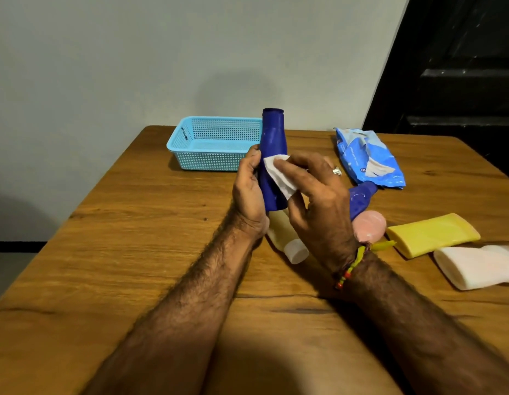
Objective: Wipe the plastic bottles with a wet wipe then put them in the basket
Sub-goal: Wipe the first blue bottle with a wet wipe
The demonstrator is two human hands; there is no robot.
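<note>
My left hand (pixel 249 189) grips a dark blue plastic bottle (pixel 271 138) upright above the table, cap end up. Against the bottle's side my right hand (pixel 316 195) presses a white wet wipe (pixel 277 173), pinched under its fingers. A light blue mesh basket (pixel 190 143) stands behind and to the left, with nothing visible in it. A cream bottle with a white cap (pixel 289 242) lies under my hands. A second blue bottle (pixel 360 195), a pink bottle (pixel 370 226), a yellow one (pixel 432 233) and a white one (pixel 475 266) lie to the right.
The blue wet-wipe pack (pixel 367 158) lies open at the back right of the wooden table (pixel 133 252). A grey wall rises behind the table and a dark doorway stands at the far right.
</note>
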